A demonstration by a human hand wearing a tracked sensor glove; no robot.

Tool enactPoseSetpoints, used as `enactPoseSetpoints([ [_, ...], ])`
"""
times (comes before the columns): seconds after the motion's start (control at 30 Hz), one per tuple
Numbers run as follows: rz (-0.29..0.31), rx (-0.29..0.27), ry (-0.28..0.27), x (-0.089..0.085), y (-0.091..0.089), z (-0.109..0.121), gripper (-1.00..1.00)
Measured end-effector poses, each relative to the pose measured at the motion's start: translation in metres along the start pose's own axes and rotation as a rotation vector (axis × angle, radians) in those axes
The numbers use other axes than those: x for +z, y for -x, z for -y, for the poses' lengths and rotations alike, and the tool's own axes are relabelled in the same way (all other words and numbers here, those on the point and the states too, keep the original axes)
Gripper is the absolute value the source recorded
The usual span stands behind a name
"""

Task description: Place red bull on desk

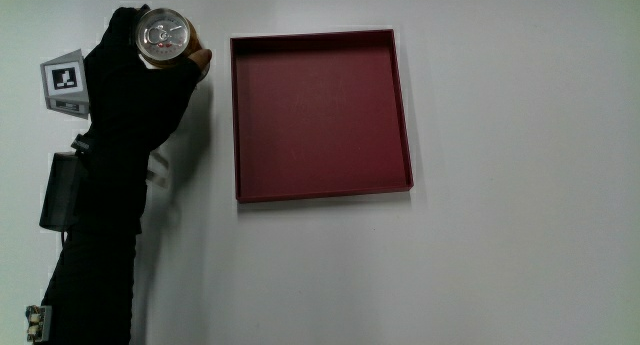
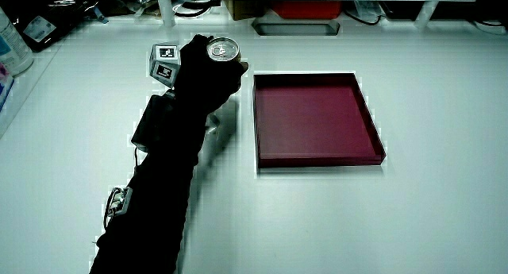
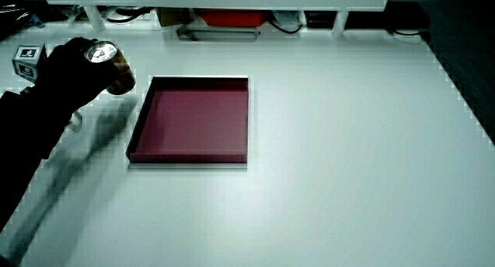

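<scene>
The hand (image 1: 140, 70) in its black glove is shut on a can (image 1: 165, 35) with a silver top and pull tab, the Red Bull. It holds the can beside the red tray (image 1: 320, 190), close to the tray's corner farthest from the person. In both side views the can (image 2: 223, 50) (image 3: 105, 56) shows in the curled fingers of the hand (image 2: 202, 75) (image 3: 66, 73), its lid upward. Whether the can's base touches the table is hidden by the glove. The patterned cube (image 1: 65, 82) sits on the back of the hand.
The shallow red tray (image 2: 317, 159) (image 3: 189, 155) lies on the white table with nothing in it. A low partition with shelves and a red item (image 2: 299, 8) stands at the table's edge farthest from the person.
</scene>
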Motion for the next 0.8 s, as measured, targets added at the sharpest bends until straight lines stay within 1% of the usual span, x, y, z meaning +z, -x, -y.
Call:
enactPoseSetpoints([
  [0.03,-0.009,0.021,-0.010,0.000,0.002,-0.001,0.00],
  [0.07,-0.009,0.022,-0.016,0.000,0.007,-0.003,0.00],
  [0.1,-0.046,0.014,-0.006,0.000,0.011,-0.004,0.00],
  [0.13,-0.046,0.019,-0.017,0.000,0.010,-0.004,0.00],
  [0.17,-0.050,0.033,-0.021,0.000,0.015,-0.006,0.00],
  [0.2,-0.061,0.054,-0.032,0.000,0.014,-0.005,0.00],
  [0.23,-0.059,0.068,-0.030,0.000,0.021,-0.007,0.00],
  [0.27,-0.055,0.071,-0.032,0.000,0.020,-0.006,0.00],
  [0.3,-0.054,0.077,-0.029,0.000,0.025,-0.008,0.00],
  [0.33,-0.051,0.077,-0.026,-0.001,0.023,-0.007,0.00],
  [0.37,-0.043,0.089,-0.035,-0.001,0.026,-0.007,0.00],
  [0.43,-0.052,0.101,-0.029,-0.002,0.034,-0.009,0.00],
  [0.47,-0.055,0.106,-0.027,-0.003,0.034,-0.009,0.00],
  [0.5,-0.048,0.124,-0.020,-0.004,0.035,-0.009,0.00],
  [0.53,-0.058,0.136,-0.029,-0.005,0.041,-0.010,0.00],
  [0.57,-0.034,0.123,-0.036,-0.004,0.041,-0.009,0.00],
  [0.6,-0.035,0.136,-0.038,-0.003,0.042,-0.009,0.00],
  [0.63,-0.040,0.117,-0.026,-0.003,0.037,-0.008,0.00],
  [0.67,-0.053,0.120,-0.026,-0.003,0.037,-0.010,0.00],
  [0.7,-0.045,0.140,-0.027,-0.003,0.043,-0.012,0.00],
  [0.77,-0.053,0.133,-0.023,-0.002,0.040,-0.011,0.00],
  [0.8,-0.051,0.145,-0.017,-0.002,0.041,-0.011,0.00],
])
